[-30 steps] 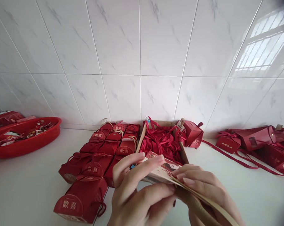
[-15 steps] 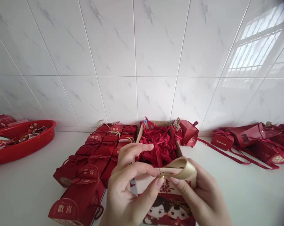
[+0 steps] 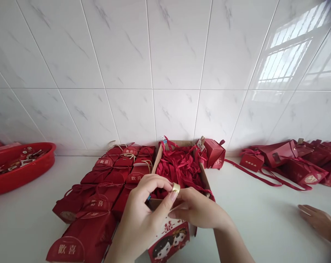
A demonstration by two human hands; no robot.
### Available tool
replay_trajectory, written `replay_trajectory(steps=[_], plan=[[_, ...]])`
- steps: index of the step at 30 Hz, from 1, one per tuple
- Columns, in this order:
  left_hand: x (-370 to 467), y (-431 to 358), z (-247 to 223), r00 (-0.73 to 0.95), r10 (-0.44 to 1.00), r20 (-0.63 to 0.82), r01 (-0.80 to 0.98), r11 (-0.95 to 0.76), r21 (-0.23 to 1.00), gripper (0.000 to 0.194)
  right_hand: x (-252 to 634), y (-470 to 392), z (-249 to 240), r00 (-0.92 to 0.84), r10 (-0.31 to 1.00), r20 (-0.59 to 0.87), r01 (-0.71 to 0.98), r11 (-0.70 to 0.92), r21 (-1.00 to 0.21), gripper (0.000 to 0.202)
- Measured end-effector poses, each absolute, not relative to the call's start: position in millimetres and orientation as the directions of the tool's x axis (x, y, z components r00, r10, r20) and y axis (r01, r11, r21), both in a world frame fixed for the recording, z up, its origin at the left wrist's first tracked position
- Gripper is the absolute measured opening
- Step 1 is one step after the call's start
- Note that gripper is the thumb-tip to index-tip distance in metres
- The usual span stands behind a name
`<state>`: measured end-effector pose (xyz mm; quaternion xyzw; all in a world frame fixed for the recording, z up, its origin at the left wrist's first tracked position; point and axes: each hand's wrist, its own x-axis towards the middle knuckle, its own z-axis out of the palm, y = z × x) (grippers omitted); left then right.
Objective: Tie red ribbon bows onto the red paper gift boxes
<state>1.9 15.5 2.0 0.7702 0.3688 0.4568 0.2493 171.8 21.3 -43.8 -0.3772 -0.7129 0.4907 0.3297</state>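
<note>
A gift box [image 3: 168,244] printed with two cartoon figures and red characters hangs tilted below my hands. My left hand [image 3: 151,212] pinches a gold ribbon [image 3: 176,187] above the box between thumb and fingers; a short loop sticks up from the pinch. Against the ribbon and the left fingertips, my right hand [image 3: 199,208] is closed with curled fingers. Whatever lies inside its grip is hidden. Just behind both hands stands an open cardboard box [image 3: 205,179] filled with tangled dark red ribbons [image 3: 179,160].
Rows of red gift boxes [image 3: 85,233] stand at left, beyond them a red plastic basin [image 3: 48,160] of small packets. A red box [image 3: 214,153] with a tag stands behind right. Red bags [image 3: 280,155] with ribbons lie further right. Another person's hand [image 3: 321,223] rests at the right edge.
My right hand has turned and moved left and inward, against the left fingertips. The gold loop has become smaller, and the gift box has tilted. Another person's hand has appeared at right.
</note>
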Motion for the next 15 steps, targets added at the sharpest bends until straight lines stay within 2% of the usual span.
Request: replay_trajectory(steps=[5, 11, 15], plan=[[2.6, 17.8, -2.0, 0.344, 0.799, 0.493, 0.44, -0.601, 0.667, 0.008, 168.7, 20.5, -41.5, -0.441, 0.882, 0.166, 0.36, 0.343, -0.868, 0.015], [2.2, 16.6, -0.1, 0.302, 0.795, 0.526, 0.436, -0.606, 0.666, 0.005, 185.8, -12.2, -21.2, -0.11, 0.942, 0.318, 0.52, 0.327, -0.789, 0.006], [7.7, 11.7, 2.7, 0.224, 0.806, 0.548, 0.388, -0.59, 0.708, 0.007, 186.3, -29.7, -10.4, 0.018, 0.859, 0.512, 0.477, 0.442, -0.759, 0.007]])
